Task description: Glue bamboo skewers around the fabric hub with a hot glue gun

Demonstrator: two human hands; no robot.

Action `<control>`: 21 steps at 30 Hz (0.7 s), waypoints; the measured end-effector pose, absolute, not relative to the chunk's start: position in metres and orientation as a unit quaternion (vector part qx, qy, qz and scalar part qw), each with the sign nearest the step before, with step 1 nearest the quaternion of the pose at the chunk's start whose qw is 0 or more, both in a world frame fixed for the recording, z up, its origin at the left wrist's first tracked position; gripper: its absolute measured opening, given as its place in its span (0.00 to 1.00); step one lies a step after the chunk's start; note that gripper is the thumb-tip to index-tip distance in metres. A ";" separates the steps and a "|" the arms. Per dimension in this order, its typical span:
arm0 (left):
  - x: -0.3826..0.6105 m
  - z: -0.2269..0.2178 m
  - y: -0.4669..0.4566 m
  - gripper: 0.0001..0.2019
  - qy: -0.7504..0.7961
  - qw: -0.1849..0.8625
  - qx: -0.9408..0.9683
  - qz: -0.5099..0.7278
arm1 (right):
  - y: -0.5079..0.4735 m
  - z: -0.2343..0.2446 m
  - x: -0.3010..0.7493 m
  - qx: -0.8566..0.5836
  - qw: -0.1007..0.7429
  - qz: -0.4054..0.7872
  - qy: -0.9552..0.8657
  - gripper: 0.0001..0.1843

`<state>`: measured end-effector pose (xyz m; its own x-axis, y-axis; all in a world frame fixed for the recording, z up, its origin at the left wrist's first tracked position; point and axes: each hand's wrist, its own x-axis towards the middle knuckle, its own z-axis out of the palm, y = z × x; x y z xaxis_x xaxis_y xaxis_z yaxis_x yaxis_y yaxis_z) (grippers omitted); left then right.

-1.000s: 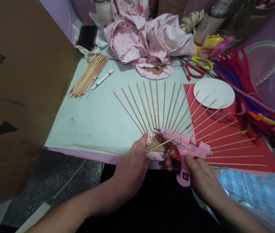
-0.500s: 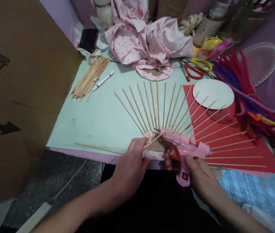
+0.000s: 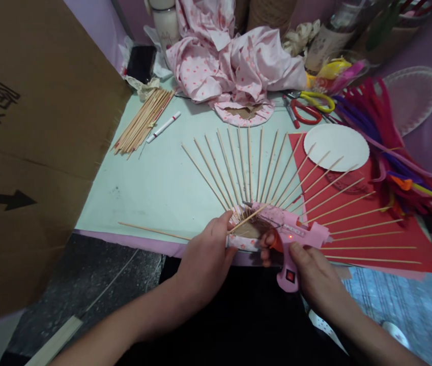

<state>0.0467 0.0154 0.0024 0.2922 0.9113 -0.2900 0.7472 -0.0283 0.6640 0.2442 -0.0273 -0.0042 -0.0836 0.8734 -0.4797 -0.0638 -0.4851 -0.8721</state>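
My left hand [image 3: 205, 260] pinches one thin wooden stick [image 3: 249, 217] and lays it across a small fabric-edged cardboard disc [image 3: 247, 235] at the table's near edge. Several sticks [image 3: 261, 168] fan out from that disc over the pale green table [image 3: 154, 183] and a red paper sheet [image 3: 372, 223]. My right hand [image 3: 311, 274] grips a pink glue gun [image 3: 295, 239], a finger on its orange trigger and its nozzle pointing left at the disc. A red light glows on the gun's body.
A bundle of spare sticks [image 3: 141, 121] and a white marker [image 3: 163, 126] lie at the back left. Pink spotted cloth [image 3: 234, 61], scissors [image 3: 307, 109], a white paper disc [image 3: 336, 147] and coloured pipe cleaners [image 3: 387, 147] fill the back and right. A loose stick [image 3: 150, 231] lies near the front edge. A cardboard box [image 3: 28, 142] stands left.
The stick in my left hand has swung from lying low across the gun to angling over the disc. Both hands stay at the disc; the view has shifted slightly.
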 end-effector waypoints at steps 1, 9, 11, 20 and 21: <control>0.046 0.002 0.016 0.27 0.580 0.381 0.711 0.112 | -0.027 -0.004 0.245 -0.569 0.365 0.646 -0.354 0.23; 0.046 -0.002 0.013 0.23 0.576 0.380 0.708 0.147 | -0.027 -0.003 0.245 -0.585 0.352 0.632 -0.366 0.24; 0.047 -0.003 0.012 0.23 0.578 0.382 0.706 0.148 | -0.026 -0.002 0.245 -0.587 0.353 0.633 -0.361 0.24; 0.046 -0.005 0.012 0.25 0.577 0.377 0.711 0.139 | -0.026 -0.003 0.247 -0.570 0.358 0.645 -0.363 0.21; 0.045 -0.004 0.013 0.27 0.581 0.376 0.709 0.132 | -0.026 -0.003 0.247 -0.569 0.358 0.645 -0.363 0.21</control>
